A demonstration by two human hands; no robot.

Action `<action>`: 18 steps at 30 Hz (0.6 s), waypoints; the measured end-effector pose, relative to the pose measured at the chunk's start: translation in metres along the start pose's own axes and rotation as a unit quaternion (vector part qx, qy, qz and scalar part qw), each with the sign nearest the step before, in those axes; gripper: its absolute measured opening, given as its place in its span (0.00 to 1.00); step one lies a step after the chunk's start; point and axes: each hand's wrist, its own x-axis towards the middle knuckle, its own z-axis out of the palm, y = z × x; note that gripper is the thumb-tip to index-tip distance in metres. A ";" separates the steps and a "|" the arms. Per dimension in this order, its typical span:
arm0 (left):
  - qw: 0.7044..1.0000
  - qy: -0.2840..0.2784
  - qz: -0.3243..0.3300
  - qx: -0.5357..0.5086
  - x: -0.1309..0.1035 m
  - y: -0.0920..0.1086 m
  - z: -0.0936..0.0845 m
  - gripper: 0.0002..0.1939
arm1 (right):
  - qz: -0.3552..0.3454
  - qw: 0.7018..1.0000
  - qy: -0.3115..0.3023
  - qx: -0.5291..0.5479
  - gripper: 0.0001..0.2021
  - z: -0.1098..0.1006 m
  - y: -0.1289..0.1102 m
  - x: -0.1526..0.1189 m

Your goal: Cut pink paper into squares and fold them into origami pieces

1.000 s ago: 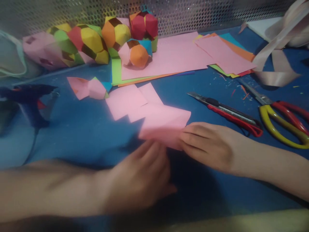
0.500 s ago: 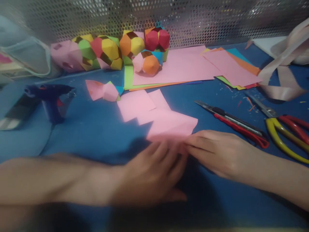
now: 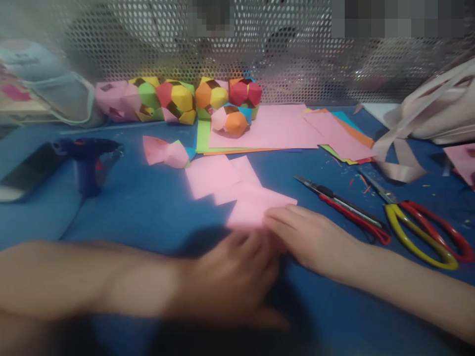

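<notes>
A pink sheet of paper point(image 3: 248, 206) lies in front of me, overlapping other pink paper squares point(image 3: 211, 175) on the blue tabletop. My right hand point(image 3: 308, 230) has its fingers pressed together on the right side of that sheet, holding it. Motion blurs my left hand point(image 3: 233, 277), which lies over the sheet's near edge with bent fingers apart and the thumb stretched out to the side. The near edge is hidden under both hands. Just beyond the squares sits a small folded paper piece point(image 3: 166, 152) in pink, green and blue.
Right of my hands lie a red utility knife point(image 3: 343, 207) and scissors point(image 3: 419, 232). A blue glue gun point(image 3: 87, 163) stands left, near a phone-like dark slab point(image 3: 27, 168). Behind are colourful folded paper balls point(image 3: 181, 101), stacked paper sheets point(image 3: 274, 126), a ribbon point(image 3: 404, 160) and a perforated metal panel point(image 3: 156, 44).
The view has tilted up and shifted slightly. My right hand has moved left, further over the pink sheet, and my left fingers are more bent. The sheet's raised right corner sits lower.
</notes>
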 end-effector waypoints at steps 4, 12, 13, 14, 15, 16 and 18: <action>1.000 -0.003 0.002 -0.014 -0.002 0.000 0.003 0.36 | -0.021 0.999 -0.035 0.006 0.12 0.004 0.008 0.018; 1.000 0.006 -0.006 -0.018 -0.004 0.000 0.005 0.38 | -0.099 0.992 0.056 -0.052 0.17 0.024 0.023 0.036; 1.000 0.005 -0.007 -0.016 -0.004 0.000 0.005 0.38 | -0.098 0.992 0.053 -0.057 0.17 0.023 0.023 0.030; 1.000 0.004 -0.004 -0.015 -0.004 0.000 0.004 0.38 | -0.093 0.993 0.049 -0.061 0.18 0.021 0.023 0.022; 1.000 0.005 -0.002 -0.013 -0.004 0.001 0.004 0.38 | -0.088 0.993 0.041 -0.065 0.18 0.019 0.023 0.013; 1.000 0.005 0.002 -0.011 -0.003 0.000 0.004 0.37 | -0.079 0.994 0.036 -0.070 0.18 0.016 0.022 0.003; 1.000 0.007 0.009 -0.009 -0.002 0.000 0.002 0.36 | -0.050 0.995 0.031 -0.077 0.19 0.011 0.022 -0.015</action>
